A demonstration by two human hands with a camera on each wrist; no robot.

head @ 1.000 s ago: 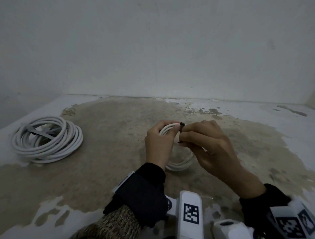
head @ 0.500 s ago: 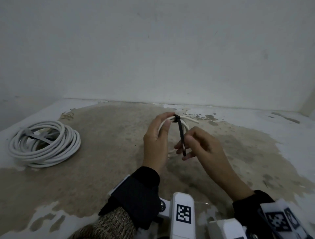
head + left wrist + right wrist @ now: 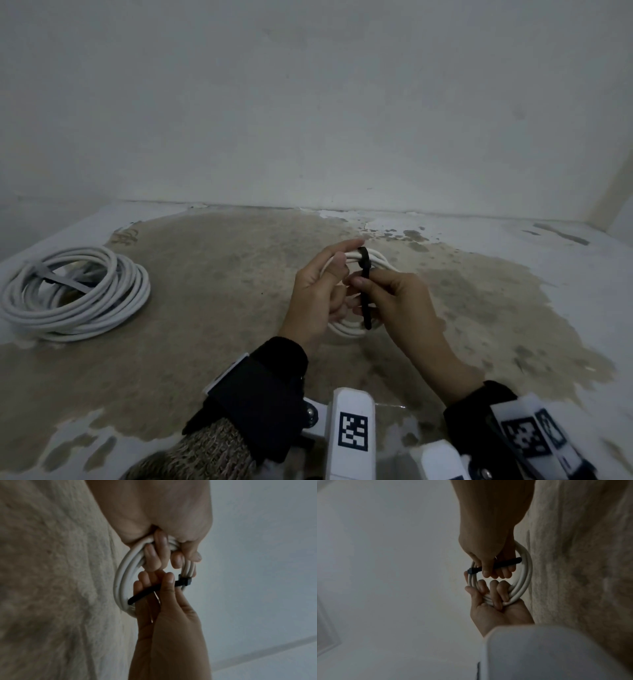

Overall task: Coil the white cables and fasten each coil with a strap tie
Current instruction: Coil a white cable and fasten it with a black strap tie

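My left hand (image 3: pixel 320 291) holds a small white cable coil (image 3: pixel 346 329) upright above the floor, fingers curled through the loop (image 3: pixel 123 577) and forefinger stretched over its top. A black strap tie (image 3: pixel 365 291) is cinched round the far top of the coil, its head (image 3: pixel 186 582) against the strands. My right hand (image 3: pixel 380 287) grips the tie's tail (image 3: pixel 501 564) just below the head, and the loose end hangs across the coil. A bigger white coil (image 3: pixel 75 294) lies on the floor at the left, bound by a grey strap (image 3: pixel 65 280).
The floor (image 3: pixel 212 274) is bare stained concrete with patches of white paint. A pale wall (image 3: pixel 308 120) rises behind it, with a corner at the far right. Wrist camera mounts with square markers (image 3: pixel 352 431) sit at the bottom of the head view.
My right hand drew the tie's tail down and tight through its head, then moved its grip up close to the head. The left hand kept hold of the small coil.
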